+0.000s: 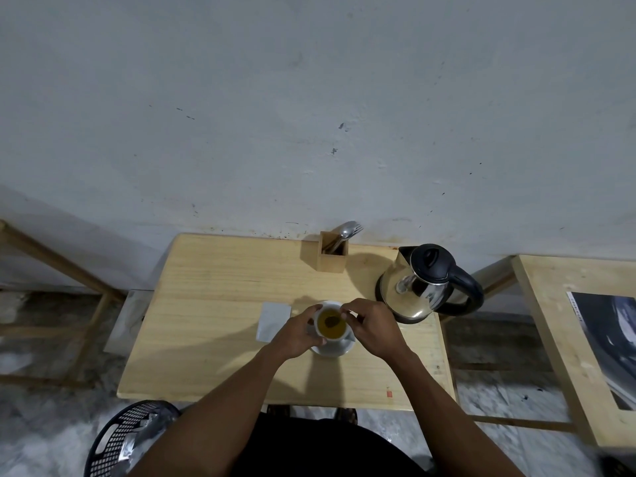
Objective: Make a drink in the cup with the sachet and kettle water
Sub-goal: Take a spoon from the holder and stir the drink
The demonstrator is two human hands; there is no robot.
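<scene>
A black perforated plastic basket (pixel 127 438) sits nearest; the left hand (pixel 296 333) grips the white ceramic cup (pixel 331 325) of amber liquid, the right hand (pixel 370 327) pinches something small over it, unclear what.

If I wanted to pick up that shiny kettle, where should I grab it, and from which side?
Probably by the black loop handle on the kettle, coming in from the right. The handle curves out on the side away from the cup, with the spout pointing toward the back wall. The steel body is likely hot, and the right hand is nearest.
</scene>
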